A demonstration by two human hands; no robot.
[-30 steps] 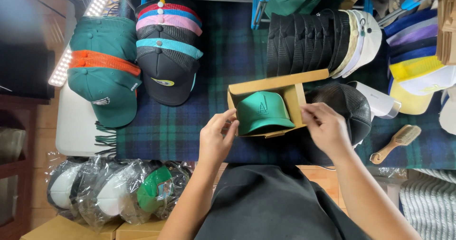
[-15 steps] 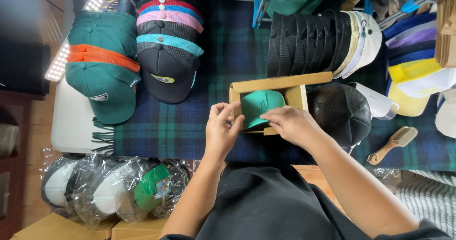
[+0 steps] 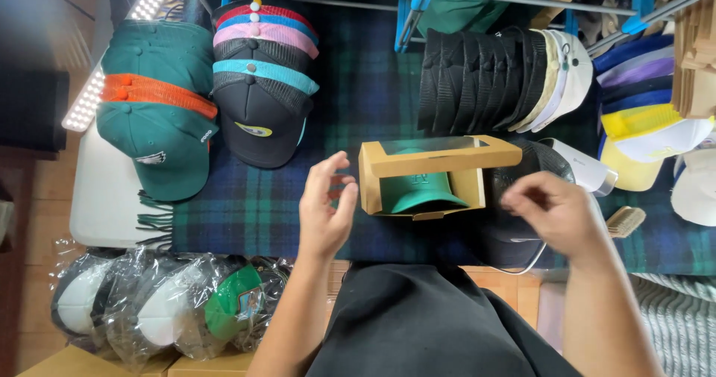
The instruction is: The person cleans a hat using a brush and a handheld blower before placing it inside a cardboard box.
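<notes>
Grip: your left hand (image 3: 326, 205) and right hand (image 3: 556, 211) both hang loose-fingered, holding nothing.
Box: one kraft window box (image 3: 432, 174) on the plaid bench (image 3: 373, 93), between your hands, with one green cap (image 3: 416, 190) inside.
Risk: its open flap could snag your fingers and tip the box.
Count: one black cap (image 3: 514, 231) beside your right hand.

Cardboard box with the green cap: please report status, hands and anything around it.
Left hand open, beside box, not touching. Right hand loosely curled over black cap, holding nothing. Cardboard box on plaid cloth, green cap inside.
</notes>
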